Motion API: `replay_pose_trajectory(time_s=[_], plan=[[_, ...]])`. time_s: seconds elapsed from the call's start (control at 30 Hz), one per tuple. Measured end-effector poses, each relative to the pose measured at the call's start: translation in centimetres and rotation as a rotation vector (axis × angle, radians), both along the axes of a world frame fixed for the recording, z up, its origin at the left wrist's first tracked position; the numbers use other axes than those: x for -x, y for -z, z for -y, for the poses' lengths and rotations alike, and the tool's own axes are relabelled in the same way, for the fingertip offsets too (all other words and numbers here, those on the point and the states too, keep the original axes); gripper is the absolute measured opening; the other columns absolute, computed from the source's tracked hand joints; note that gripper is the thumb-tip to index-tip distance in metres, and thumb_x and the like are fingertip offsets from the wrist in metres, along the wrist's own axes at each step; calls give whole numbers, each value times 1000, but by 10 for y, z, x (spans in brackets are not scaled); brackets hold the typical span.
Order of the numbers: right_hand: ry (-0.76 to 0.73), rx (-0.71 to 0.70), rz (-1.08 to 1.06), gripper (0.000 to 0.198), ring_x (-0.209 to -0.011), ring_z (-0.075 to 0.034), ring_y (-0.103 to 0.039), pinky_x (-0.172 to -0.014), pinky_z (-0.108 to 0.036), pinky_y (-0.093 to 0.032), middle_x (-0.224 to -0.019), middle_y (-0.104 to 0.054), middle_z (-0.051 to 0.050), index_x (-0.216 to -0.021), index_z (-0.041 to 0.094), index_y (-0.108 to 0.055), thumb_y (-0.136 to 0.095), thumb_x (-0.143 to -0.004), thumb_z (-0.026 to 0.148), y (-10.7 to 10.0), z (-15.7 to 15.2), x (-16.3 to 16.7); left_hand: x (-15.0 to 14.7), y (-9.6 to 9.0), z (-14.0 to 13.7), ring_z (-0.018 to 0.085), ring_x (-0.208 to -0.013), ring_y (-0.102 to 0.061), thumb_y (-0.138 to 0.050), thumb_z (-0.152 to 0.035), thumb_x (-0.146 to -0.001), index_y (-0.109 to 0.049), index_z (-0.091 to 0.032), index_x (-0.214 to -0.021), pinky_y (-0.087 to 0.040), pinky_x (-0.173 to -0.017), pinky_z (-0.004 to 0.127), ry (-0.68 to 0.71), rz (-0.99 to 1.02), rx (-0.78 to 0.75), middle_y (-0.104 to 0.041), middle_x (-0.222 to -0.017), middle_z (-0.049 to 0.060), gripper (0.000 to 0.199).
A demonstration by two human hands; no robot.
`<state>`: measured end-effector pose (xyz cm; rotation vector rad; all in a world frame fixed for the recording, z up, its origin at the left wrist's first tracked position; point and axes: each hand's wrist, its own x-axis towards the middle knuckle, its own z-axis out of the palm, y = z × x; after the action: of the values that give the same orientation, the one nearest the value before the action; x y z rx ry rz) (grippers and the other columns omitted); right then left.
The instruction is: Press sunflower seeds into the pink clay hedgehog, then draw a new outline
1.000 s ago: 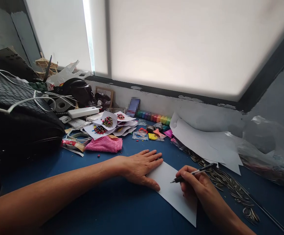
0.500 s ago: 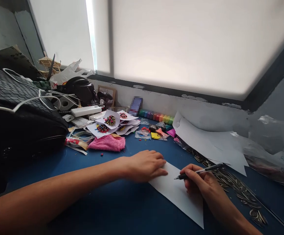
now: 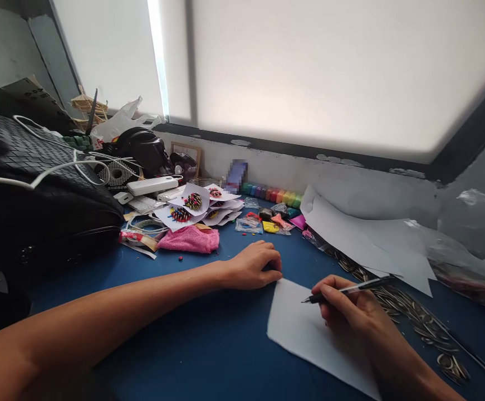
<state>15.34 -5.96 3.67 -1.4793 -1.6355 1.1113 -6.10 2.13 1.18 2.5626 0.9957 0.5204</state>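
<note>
A black pen (image 3: 353, 288) is gripped in my right hand (image 3: 346, 306), its tip pointing left just over a white sheet of paper (image 3: 296, 323). Whether the tip touches the paper I cannot tell. My left hand (image 3: 256, 266) rests on the blue table at the sheet's far corner, fingers curled, with thumb and index fingertips closed at that corner. The rest of its fingers are partly hidden. No marks show on the visible part of the sheet, and my right hand covers its right side.
Sunflower seeds (image 3: 417, 323) lie along the right, below larger white sheets (image 3: 363, 239). A pink cloth (image 3: 190, 238), decorated paper pieces (image 3: 192, 201) and clay packets (image 3: 271, 225) sit farther back. A black bag (image 3: 50, 217) stands at left.
My left hand has slid off the sheet to its corner, its fingers going from flat to curled. The sheet has turned and shifted, baring its left edge. My right hand keeps the pen.
</note>
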Motion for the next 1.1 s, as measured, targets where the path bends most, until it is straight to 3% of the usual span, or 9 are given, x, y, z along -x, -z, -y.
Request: replay_pose_trajectory(time_s=[0.2, 0.33, 0.43, 0.53, 0.6, 0.67, 0.73, 0.93, 1.1], plan=[[8, -18, -58, 39, -49, -11, -43, -48, -23, -34, -54, -53, 3, -73, 21, -64, -55, -82, 59, 13, 6, 8, -3, 0, 5, 18, -94, -55, -64, -18, -85, -63, -17, -89, -43, -86, 28, 5, 43, 33, -60, -94, 4, 4], [145, -88, -111, 39, -48, -10, -43, -46, -22, -34, -53, -54, 2, -71, 21, -64, -59, -79, 58, 25, 8, 14, -7, -5, 20, 20, -100, -55, -63, -25, -87, -66, -19, -95, -42, -92, 30, 50, 34, 50, -61, -99, 4, 10], [251, -100, -161, 36, -53, -12, -49, -50, -22, -39, -57, -57, 1, -75, 21, -66, -62, -77, 57, 27, 2, 19, -7, -7, 23, 21, -112, -53, -55, -22, -92, -64, -19, -108, -40, -99, 33, 36, 25, 54, -60, -116, 7, 19], [279, -75, -225, 36, -55, -13, -51, -53, -23, -42, -57, -59, 1, -77, 20, -66, -65, -74, 56, 25, -7, 23, -2, -7, 17, 25, -133, -40, -55, -28, -93, -57, -16, -125, -31, -110, 37, 28, -2, 63, -47, -142, 13, 35], [285, -62, -240, 37, -56, -13, -52, -53, -23, -42, -58, -59, 1, -77, 20, -65, -66, -73, 57, 23, -13, 24, 2, -6, 14, 30, -143, -25, -64, -45, -86, -46, -13, -138, -22, -115, 42, 103, -83, 102, -31, -153, 16, 64], [295, -65, -235, 38, -58, -13, -53, -55, -23, -43, -60, -60, 1, -79, 20, -65, -66, -73, 57, 23, -15, 24, 5, -5, 12, 31, -147, -10, -63, -57, -84, -33, -10, -147, -12, -118, 47, 183, -185, 134, -17, -157, 17, 84], [296, -75, -235, 39, -61, -13, -54, -59, -23, -44, -63, -62, 1, -82, 20, -66, -66, -73, 58, 24, -17, 24, 5, -4, 13, 30, -147, -3, -58, -62, -84, -23, -10, -151, -5, -118, 49, 216, -235, 140, -10, -159, 16, 92], [293, -82, -260, 43, -60, -14, -54, -57, -24, -43, -64, -62, 0, -85, 20, -64, -66, -71, 61, 25, -15, 24, 4, -3, 15, 31, -147, -2, -61, -68, -78, -21, -15, -153, 1, -117, 50, 294, -211, 136, -10, -159, 13, 100], [203, -70, -115, 35, -50, -11, -44, -46, -22, -33, -57, -52, 3, -75, 20, -60, -56, -82, 54, 18, -6, 16, 6, -3, 11, 30, -147, -1, -65, -67, -76, -17, -14, -153, 2, -116, 51, 331, -222, 165, -8, -159, 13, 105]])
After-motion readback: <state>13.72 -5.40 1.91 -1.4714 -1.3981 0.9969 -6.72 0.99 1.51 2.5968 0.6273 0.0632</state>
